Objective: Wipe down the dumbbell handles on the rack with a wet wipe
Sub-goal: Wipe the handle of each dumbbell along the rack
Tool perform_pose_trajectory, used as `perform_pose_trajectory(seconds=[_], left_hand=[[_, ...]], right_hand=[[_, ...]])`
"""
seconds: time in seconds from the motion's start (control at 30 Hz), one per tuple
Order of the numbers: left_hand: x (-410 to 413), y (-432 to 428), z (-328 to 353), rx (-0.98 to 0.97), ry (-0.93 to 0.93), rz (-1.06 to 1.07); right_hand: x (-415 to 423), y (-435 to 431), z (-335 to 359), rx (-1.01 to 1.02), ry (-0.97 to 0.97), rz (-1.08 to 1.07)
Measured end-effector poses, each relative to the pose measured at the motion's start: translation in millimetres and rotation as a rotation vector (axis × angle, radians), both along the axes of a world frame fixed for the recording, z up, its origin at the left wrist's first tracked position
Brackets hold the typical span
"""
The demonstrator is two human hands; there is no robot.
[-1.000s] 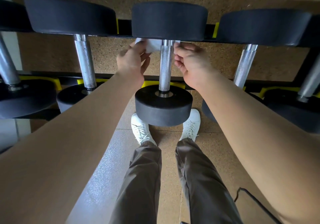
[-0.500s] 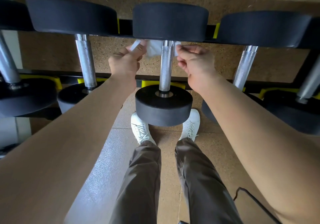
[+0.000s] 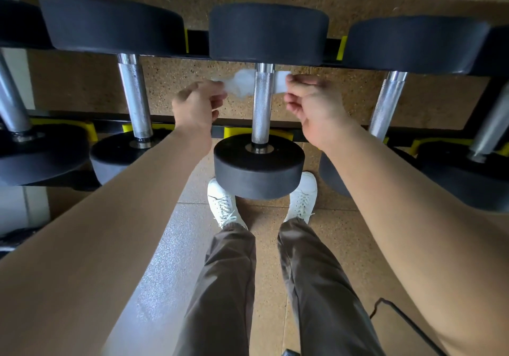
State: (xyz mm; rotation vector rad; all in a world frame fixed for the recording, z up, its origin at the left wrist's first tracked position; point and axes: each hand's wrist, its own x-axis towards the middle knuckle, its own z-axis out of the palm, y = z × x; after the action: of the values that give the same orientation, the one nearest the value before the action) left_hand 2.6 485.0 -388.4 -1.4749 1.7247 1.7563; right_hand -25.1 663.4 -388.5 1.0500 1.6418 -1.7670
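Observation:
A white wet wipe is looped behind the far end of the middle dumbbell's knurled steel handle. My left hand pinches the wipe's left end beside the handle. My right hand pinches its right end on the other side. Both hands are apart from the handle, and the wipe is stretched between them. The part of the wipe behind the handle is hidden. This dumbbell has black round heads, one far and one near.
Other black dumbbells with steel handles lie on the black rack with yellow cradles, to the left and right. Below the rack are my white shoes on a tan floor. A black cable lies at the lower right.
My hands have moved apart from the handle, the left one going left and down. The wipe, bunched at the handle's far end before, is now pulled taut behind it.

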Motion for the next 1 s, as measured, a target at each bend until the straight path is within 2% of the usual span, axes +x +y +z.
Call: perform_pose_trajectory(seconds=[0.13,0.2,0.3,0.4,0.6,0.7,0.8,0.9,1.0], left_hand=[[-2.9,10.5,-2.4,0.022,-0.033,-0.261],[-0.6,9.1,2.2,0.013,-0.017,-0.245],[7.9,-6.0,8.3,-0.053,-0.002,-0.149],[13.6,-19.3,5.4,-0.104,-0.001,-0.189],[15.8,-2.8,-5.4,-0.060,-0.082,-0.584],[18.1,-9.8,0.9,-0.115,-0.093,-0.669],[20.3,-28.9,5.7,-0.253,-0.108,-0.789],[22.0,-32.2,3.1,-0.381,-0.168,-0.988],[27.1,-16.2,-2.2,-0.334,-0.152,-1.179]], right_hand=[[10.7,30.6,-5.7,0.102,0.012,-0.058],[18.6,28.6,-7.9,0.118,0.004,0.016],[24.7,9.4,-9.9,0.114,-0.006,0.242],[21.7,1.1,-10.3,0.194,0.001,0.356],[23.6,43.3,-9.7,0.463,0.001,0.529],[29.3,33.3,-6.2,0.452,0.000,0.827],[34.5,9.1,-12.6,0.467,0.094,1.065],[34.9,8.7,-19.4,0.566,0.099,1.114],[35.1,34.7,-15.7,0.658,0.014,1.138]])
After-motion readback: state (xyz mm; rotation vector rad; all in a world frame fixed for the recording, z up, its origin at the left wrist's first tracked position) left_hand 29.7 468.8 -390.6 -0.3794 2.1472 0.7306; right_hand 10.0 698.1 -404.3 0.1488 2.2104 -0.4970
